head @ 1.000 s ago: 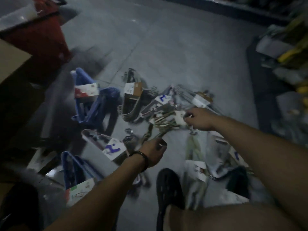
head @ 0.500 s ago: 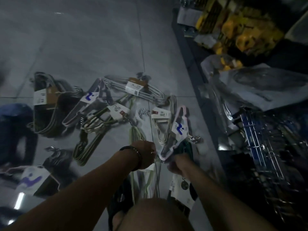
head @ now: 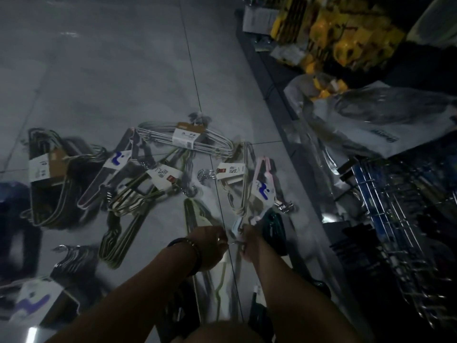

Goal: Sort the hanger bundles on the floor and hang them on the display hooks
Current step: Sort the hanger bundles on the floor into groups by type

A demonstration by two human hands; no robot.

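Grey tiled floor [head: 111, 82] fills most of my feed, with a dark shelf unit [head: 269, 78] along the right edge carrying yellow packs [head: 346, 38]. Hanger bundles lie scattered across the tiles. A dark bundle [head: 49, 189] sits far left and a pale grey bundle [head: 188, 136] lies at the top of the spread. The pink hanger bundle [head: 263, 189] lies nearest the shelf. My right hand [head: 249, 243] is curled round its lower end. My left hand [head: 210, 246], with a dark bracelet [head: 190, 246] on its wrist, has its fingers bent just beside the right hand. With the blur I cannot tell whether it grips anything.
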